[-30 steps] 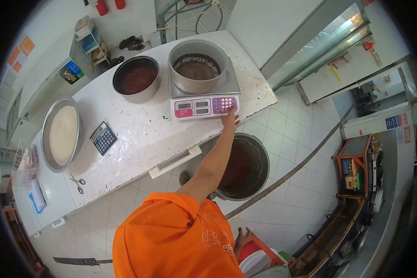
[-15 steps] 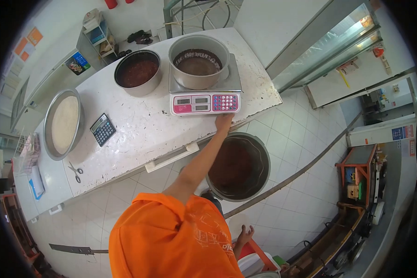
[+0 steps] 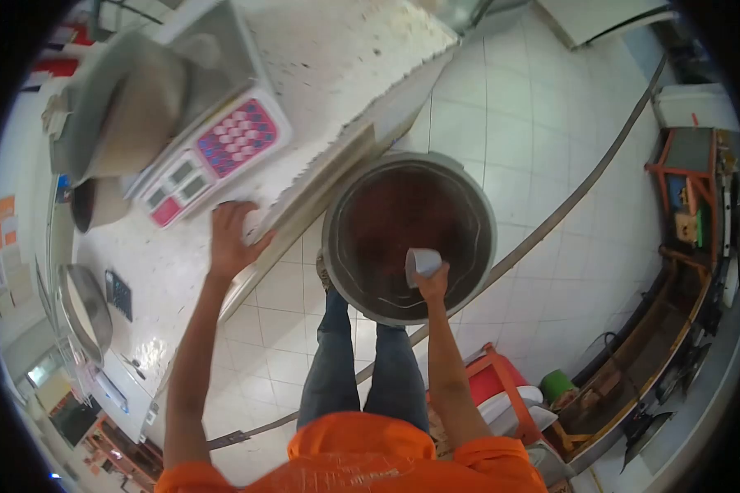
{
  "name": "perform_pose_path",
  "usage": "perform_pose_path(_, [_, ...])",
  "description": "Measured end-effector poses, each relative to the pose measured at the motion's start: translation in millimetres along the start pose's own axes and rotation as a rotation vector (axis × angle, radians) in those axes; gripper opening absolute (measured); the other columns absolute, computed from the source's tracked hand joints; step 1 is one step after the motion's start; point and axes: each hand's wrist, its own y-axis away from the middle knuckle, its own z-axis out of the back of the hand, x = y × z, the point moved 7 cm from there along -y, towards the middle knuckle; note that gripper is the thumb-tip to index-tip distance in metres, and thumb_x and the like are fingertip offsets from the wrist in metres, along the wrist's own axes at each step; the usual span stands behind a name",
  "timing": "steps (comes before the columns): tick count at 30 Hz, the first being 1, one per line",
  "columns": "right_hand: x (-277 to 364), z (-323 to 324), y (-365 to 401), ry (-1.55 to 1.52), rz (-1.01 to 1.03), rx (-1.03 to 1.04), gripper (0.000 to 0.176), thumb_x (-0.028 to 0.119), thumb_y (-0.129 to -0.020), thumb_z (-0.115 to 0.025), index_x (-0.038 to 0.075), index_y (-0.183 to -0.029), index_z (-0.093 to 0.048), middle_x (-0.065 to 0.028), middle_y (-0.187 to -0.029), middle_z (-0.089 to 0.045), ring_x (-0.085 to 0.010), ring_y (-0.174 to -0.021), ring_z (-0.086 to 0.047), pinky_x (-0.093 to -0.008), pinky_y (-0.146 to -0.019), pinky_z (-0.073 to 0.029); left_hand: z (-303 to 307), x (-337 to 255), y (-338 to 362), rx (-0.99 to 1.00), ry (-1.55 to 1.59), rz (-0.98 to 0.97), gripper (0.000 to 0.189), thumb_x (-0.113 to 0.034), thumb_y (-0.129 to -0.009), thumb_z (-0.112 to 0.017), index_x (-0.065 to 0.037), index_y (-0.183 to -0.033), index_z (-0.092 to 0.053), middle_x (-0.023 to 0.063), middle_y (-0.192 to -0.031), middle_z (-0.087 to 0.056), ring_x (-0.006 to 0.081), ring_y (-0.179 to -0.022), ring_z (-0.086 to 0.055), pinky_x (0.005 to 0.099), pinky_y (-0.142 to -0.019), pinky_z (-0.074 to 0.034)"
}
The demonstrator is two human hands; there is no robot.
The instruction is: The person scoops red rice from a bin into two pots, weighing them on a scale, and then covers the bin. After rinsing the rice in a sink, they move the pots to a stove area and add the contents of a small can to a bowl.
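Note:
My right hand (image 3: 432,284) grips a small white cup (image 3: 420,264), tilted over the near side of a large grey tub (image 3: 334,238). Dark reddish-brown contents (image 3: 399,209) fill part of that tub, which stands on the floor by the table. With fingers apart, my left hand (image 3: 234,240) rests at the table's edge, just in front of a pink-and-white digital scale (image 3: 222,156). On the scale sits a round metal pan (image 3: 136,103), blurred here. A second pan (image 3: 111,205) stands beside it, partly hidden.
A white table (image 3: 329,49) runs along the left, holding a calculator (image 3: 118,294) and a metal basin of pale grains (image 3: 86,316). To the right are an orange-framed rack (image 3: 686,185) and a long pole (image 3: 584,181) slanting across the tiled floor. A red bin (image 3: 493,378) stands low right.
My view has swung down toward the tub. My right hand, empty before, now holds the white cup over the tub. My left hand remains near the scale's front.

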Motion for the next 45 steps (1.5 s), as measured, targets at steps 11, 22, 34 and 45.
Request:
perform_pose_path(11, [-9.2,-119.6,-204.2,1.091,0.934,0.093,0.054,0.013,-0.092,-0.051,0.004,-0.143,-0.038,-0.0087,-0.145,-0.044,-0.0347,-0.131,-0.043,-0.0436,-0.115,-0.033,-20.7,27.1,19.1,0.060,-0.041,0.071,0.062,-0.027,-0.074,-0.084,-0.002,-0.114,-0.044,0.0130,-0.106,-0.041,0.0287,-0.099,-0.043,0.0400,-0.089,-0.037])
perform_pose_path(22, [-110.6,-174.3,-196.2,0.215,-0.124,0.558,0.084,0.030,-0.070,-0.083,0.001,-0.139,-0.045,-0.0182,-0.132,-0.056,-0.0365,-0.124,-0.052,-0.0443,-0.108,-0.041,-16.5,28.8,24.8,0.113,-0.130,0.052,0.064,-0.041,-0.081,-0.073,-0.006,-0.119,-0.035,0.0127,-0.105,-0.034,0.0269,-0.100,-0.038,0.0402,-0.091,-0.031])
perform_pose_path(34, [-77.9,-177.0,-140.0,-1.084,-0.330,0.639,0.068,0.024,-0.083,-0.063,-0.004,-0.143,-0.044,-0.0136,-0.139,-0.053,-0.0258,-0.129,-0.049,-0.0378,-0.111,-0.035,-18.7,27.6,19.1,0.070,0.009,0.086,0.052,-0.026,-0.074,-0.076,-0.002,-0.109,-0.045,0.0122,-0.099,-0.036,0.0263,-0.091,-0.039,0.0387,-0.079,-0.034])
perform_pose_path(45, [32.1,-59.1,-79.7,-1.240,-0.208,0.367,0.063,0.029,-0.080,-0.063,-0.001,-0.134,-0.050,-0.0120,-0.137,-0.053,-0.0290,-0.130,-0.047,-0.0445,-0.111,-0.033,-5.9,5.5,-3.4,0.019,-0.046,0.020,0.043,-0.020,-0.069,-0.078,-0.005,-0.104,-0.058,0.0134,-0.101,-0.057,0.0343,-0.094,-0.052,0.0453,-0.083,-0.041])
